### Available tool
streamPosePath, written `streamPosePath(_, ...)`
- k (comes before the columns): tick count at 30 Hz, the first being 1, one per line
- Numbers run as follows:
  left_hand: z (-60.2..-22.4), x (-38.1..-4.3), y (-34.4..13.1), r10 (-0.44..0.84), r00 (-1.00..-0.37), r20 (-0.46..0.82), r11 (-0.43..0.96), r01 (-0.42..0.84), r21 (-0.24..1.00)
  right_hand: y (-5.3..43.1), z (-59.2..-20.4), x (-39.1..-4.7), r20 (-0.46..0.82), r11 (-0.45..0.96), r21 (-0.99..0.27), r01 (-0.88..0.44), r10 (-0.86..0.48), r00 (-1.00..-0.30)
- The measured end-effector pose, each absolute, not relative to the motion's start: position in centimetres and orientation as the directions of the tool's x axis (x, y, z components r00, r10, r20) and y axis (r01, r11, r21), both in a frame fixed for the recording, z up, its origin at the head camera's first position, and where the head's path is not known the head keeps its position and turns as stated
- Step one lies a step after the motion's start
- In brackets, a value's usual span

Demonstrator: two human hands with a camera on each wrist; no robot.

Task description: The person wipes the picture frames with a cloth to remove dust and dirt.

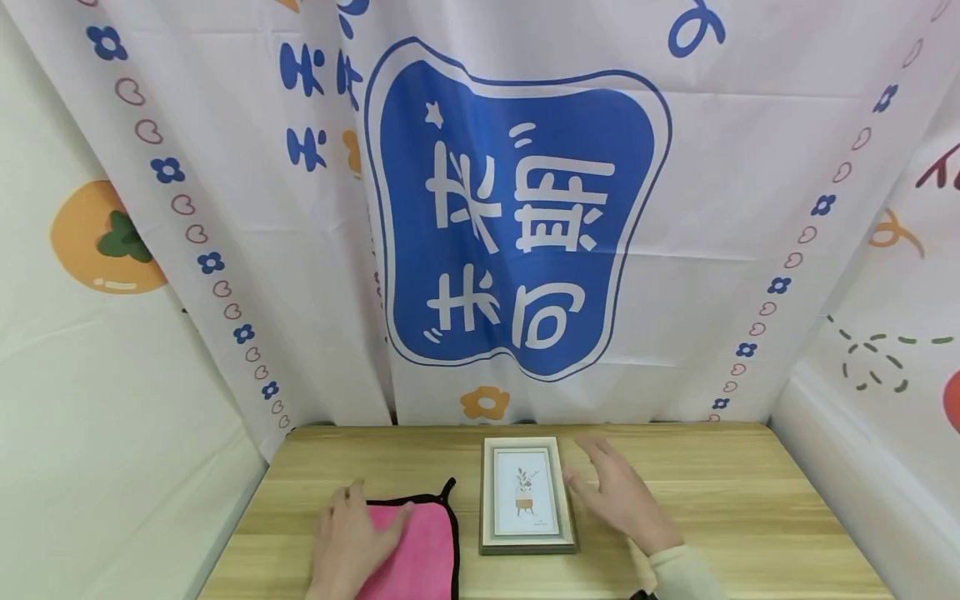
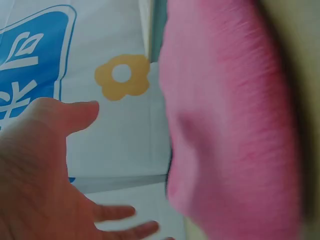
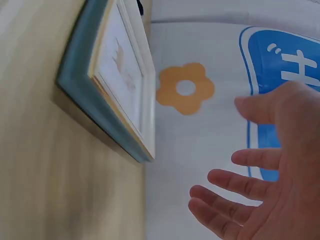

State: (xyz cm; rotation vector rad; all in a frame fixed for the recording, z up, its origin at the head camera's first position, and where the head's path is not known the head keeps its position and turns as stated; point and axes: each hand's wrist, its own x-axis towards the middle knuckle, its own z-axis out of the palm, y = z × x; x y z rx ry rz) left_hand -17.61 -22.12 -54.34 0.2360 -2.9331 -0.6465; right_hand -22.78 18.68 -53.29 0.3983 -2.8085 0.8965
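Observation:
A pink cloth [image 1: 417, 550] with black edging and a small loop at its corner lies on the wooden table at the left. Over its left part is my left hand [image 1: 351, 537], fingers spread; the left wrist view shows the hand [image 2: 45, 170] apart from the cloth [image 2: 225, 120]. A cream picture frame [image 1: 489, 492] with a potted plant print lies face up in the middle. Just right of it hovers my right hand [image 1: 621, 497], fingers loosely extended. In the right wrist view that hand [image 3: 270, 175] holds nothing, and the picture frame's teal side [image 3: 95, 107] faces the camera.
The wooden table [image 1: 720, 500] ends at the back against a white printed curtain [image 1: 697, 333] with a blue sign pattern. White fabric walls [image 1: 112, 400] flank it on both sides. A small dark object [image 1: 642, 595] shows by the right sleeve at the bottom edge.

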Motion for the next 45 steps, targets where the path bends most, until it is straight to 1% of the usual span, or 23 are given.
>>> streamPosePath(4,-55.5,-16.8,-22.4,-0.228,-0.971,-0.066,0.876,-0.234,0.423,17.4,-54.8,-22.5,0.188,0.731,-0.632,-0.256,-0.176,-0.966)
streamPosePath(6,-55.9,-16.5,-22.4,-0.251,-0.960,-0.120,0.866,-0.279,0.415,16.9,-55.6,-22.4,0.169,0.706,-0.668,-0.236,-0.166,-0.972)
streamPosePath(9,-56.4,-16.1,-22.5,-0.262,-0.953,-0.154,0.859,-0.303,0.414,16.4,-56.7,-22.4,0.155,0.691,-0.690,-0.216,-0.151,-0.976)
streamPosePath(13,-56.9,-16.1,-22.6,-0.245,-0.952,-0.182,0.839,-0.302,0.453,16.1,-58.0,-22.5,0.148,0.687,-0.696,-0.208,-0.146,-0.978)
streamPosePath(16,-57.2,-16.4,-22.7,-0.228,-0.954,-0.195,0.811,-0.297,0.504,16.0,-58.7,-22.4,0.137,0.676,-0.710,-0.197,-0.142,-0.980)
streamPosePath(22,-57.5,-16.4,-22.7,-0.212,-0.961,-0.180,0.729,-0.278,0.625,15.9,-59.3,-22.3,0.098,0.642,-0.753,-0.142,-0.104,-0.990)
streamPosePath(29,-57.6,-16.7,-22.7,-0.178,-0.959,-0.222,0.663,-0.283,0.693,16.0,-60.1,-22.5,0.066,0.617,-0.779,-0.109,-0.093,-0.994)
streamPosePath(32,-57.6,-16.9,-22.7,-0.164,-0.962,-0.219,0.627,-0.273,0.729,16.1,-60.2,-22.5,0.063,0.608,-0.787,-0.106,-0.091,-0.994)
streamPosePath(39,-57.2,-17.5,-22.9,-0.097,-0.988,-0.121,0.556,-0.155,0.817,16.1,-60.2,-22.5,0.072,0.597,-0.794,-0.118,-0.099,-0.992)
streamPosePath(42,-56.9,-17.7,-22.8,-0.096,-0.988,-0.120,0.511,-0.152,0.846,16.1,-60.4,-22.6,0.082,0.595,-0.794,-0.127,-0.103,-0.991)
streamPosePath(45,-56.6,-17.8,-22.6,-0.119,-0.981,-0.152,0.433,-0.189,0.881,16.1,-60.6,-22.5,0.090,0.589,-0.797,-0.132,-0.099,-0.991)
